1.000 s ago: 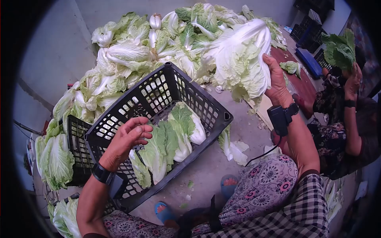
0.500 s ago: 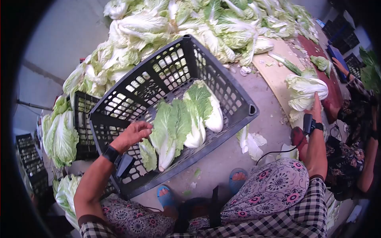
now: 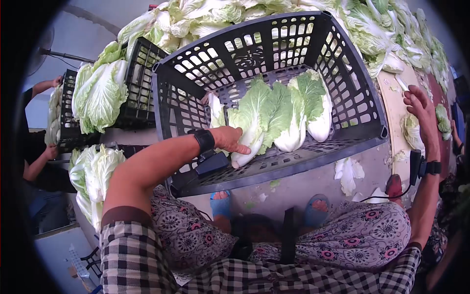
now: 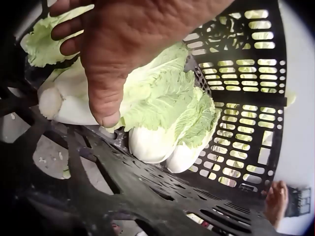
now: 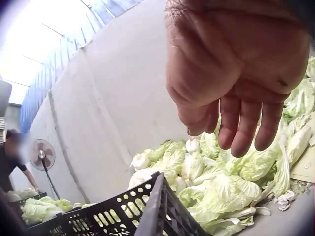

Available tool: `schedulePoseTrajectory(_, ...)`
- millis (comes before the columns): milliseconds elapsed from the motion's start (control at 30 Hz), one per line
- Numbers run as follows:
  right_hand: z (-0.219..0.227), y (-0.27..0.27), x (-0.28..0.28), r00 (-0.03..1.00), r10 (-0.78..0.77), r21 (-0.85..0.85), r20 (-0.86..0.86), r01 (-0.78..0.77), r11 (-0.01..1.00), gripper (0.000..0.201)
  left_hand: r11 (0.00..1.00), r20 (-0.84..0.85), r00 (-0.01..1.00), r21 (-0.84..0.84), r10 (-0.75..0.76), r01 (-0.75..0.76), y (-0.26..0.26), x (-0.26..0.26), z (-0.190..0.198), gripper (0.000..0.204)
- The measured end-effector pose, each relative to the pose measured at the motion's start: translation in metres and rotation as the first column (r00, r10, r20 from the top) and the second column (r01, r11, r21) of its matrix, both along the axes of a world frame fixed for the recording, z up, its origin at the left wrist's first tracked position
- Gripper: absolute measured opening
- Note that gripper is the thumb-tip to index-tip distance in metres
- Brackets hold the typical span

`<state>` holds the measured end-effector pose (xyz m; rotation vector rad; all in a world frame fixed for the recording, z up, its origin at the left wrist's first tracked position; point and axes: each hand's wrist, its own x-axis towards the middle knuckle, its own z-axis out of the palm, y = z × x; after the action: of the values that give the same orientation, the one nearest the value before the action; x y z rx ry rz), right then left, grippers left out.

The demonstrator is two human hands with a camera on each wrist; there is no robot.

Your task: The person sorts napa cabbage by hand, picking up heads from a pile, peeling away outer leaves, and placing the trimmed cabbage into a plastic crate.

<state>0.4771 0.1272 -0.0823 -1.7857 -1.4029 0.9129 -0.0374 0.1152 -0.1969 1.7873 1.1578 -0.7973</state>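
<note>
Inside the black crate (image 3: 274, 182), the left hand (image 3: 227, 139) lies over the base of the leftmost large cabbage (image 3: 252, 128), thumb on its white stem. In the left wrist view the left hand (image 4: 123, 54) spans that cabbage (image 4: 74, 101), fingers partly out of sight behind the palm. Two more cabbages (image 3: 319, 110) lie beside it, and a small pale piece (image 3: 216, 111) stands at the crate's left. Beyond the crate's right side, the right hand (image 3: 422, 110) is raised and holds nothing; its fingers hang loosely bent in the right wrist view (image 5: 241, 83).
A heap of cabbages (image 3: 367, 29) lies behind the crate. At the left are a second crate (image 3: 142, 81) with a cabbage over its edge, more cabbages (image 3: 95, 171), and a person (image 3: 41, 147) at another crate. Loose leaves (image 3: 348, 171) lie on the floor; a fan stands by the wall (image 5: 98, 98).
The right hand has let go of its cabbage, which now lies on the board at the right. The left hand has moved down onto a cabbage in the crate. The head view has turned left.
</note>
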Motion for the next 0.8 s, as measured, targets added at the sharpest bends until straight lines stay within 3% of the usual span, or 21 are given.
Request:
schedulePoseTrajectory(67,0.022,0.006,-0.032,0.988,0.15,0.019,0.042,-0.151,0.988,0.046,0.992,-0.038,0.999,-0.125,-0.024,0.019,-0.012,-0.006,-0.022,0.088)
schedulePoseTrajectory(100,0.032,0.008,-0.047,0.976,0.213,0.031,0.046,-0.215,0.976,0.045,0.979,0.007,0.999,-0.198,-0.043,0.043,-0.018,-0.012,-0.038,0.077)
schedulePoseTrajectory(200,0.044,0.012,-0.076,0.919,0.393,0.063,0.034,-0.394,0.917,0.042,0.955,-0.114,0.984,-0.251,0.136,-0.161,-0.016,-0.011,-0.035,0.06)
schedulePoseTrajectory(233,0.045,0.012,-0.082,0.904,0.427,0.061,0.028,-0.428,0.902,0.042,0.926,-0.072,0.962,-0.259,0.264,-0.274,-0.015,-0.017,-0.037,0.051)
schedulePoseTrajectory(267,0.048,0.011,-0.09,0.887,0.461,0.059,0.023,-0.461,0.885,0.041,0.917,-0.061,0.953,-0.258,0.298,-0.304,-0.014,-0.02,-0.036,0.05)
schedulePoseTrajectory(367,0.067,0.003,-0.113,0.849,0.514,0.049,0.122,-0.522,0.851,0.045,0.873,0.029,0.902,-0.267,0.431,-0.409,-0.001,-0.017,0.019,0.043)
schedulePoseTrajectory(467,0.091,-0.009,-0.141,0.794,0.581,0.024,0.177,-0.594,0.804,0.049,0.745,0.174,0.752,-0.394,0.635,-0.538,0.01,-0.038,0.044,0.043)
schedulePoseTrajectory(533,0.116,-0.016,-0.163,0.734,0.608,0.029,0.304,-0.645,0.764,0.059,0.596,0.41,0.438,-0.628,0.8,-0.501,0.0,-0.047,0.104,0.046)
schedulePoseTrajectory(567,0.125,-0.021,-0.178,0.694,0.627,0.005,0.354,-0.671,0.741,0.065,0.584,0.462,0.363,-0.701,0.809,-0.41,-0.004,-0.048,0.116,0.047)
schedulePoseTrajectory(600,0.134,-0.027,-0.191,0.651,0.643,-0.026,0.404,-0.694,0.719,0.071,0.619,0.515,0.346,-0.695,0.784,-0.366,-0.01,-0.046,0.126,0.048)
schedulePoseTrajectory(667,0.125,-0.034,-0.207,0.511,0.608,0.102,0.608,-0.809,0.579,0.085,0.681,0.61,0.304,-0.678,0.732,-0.277,-0.019,-0.036,0.141,0.049)
schedulePoseTrajectory(700,0.129,-0.039,-0.221,0.442,0.616,0.063,0.652,-0.841,0.537,0.094,0.727,0.643,0.347,-0.645,0.683,-0.235,-0.022,-0.034,0.149,0.05)
schedulePoseTrajectory(800,0.119,-0.049,-0.253,0.313,0.518,0.067,0.796,-0.897,0.438,0.096,0.804,0.73,0.337,-0.543,0.594,-0.242,-0.035,-0.021,0.169,0.05)
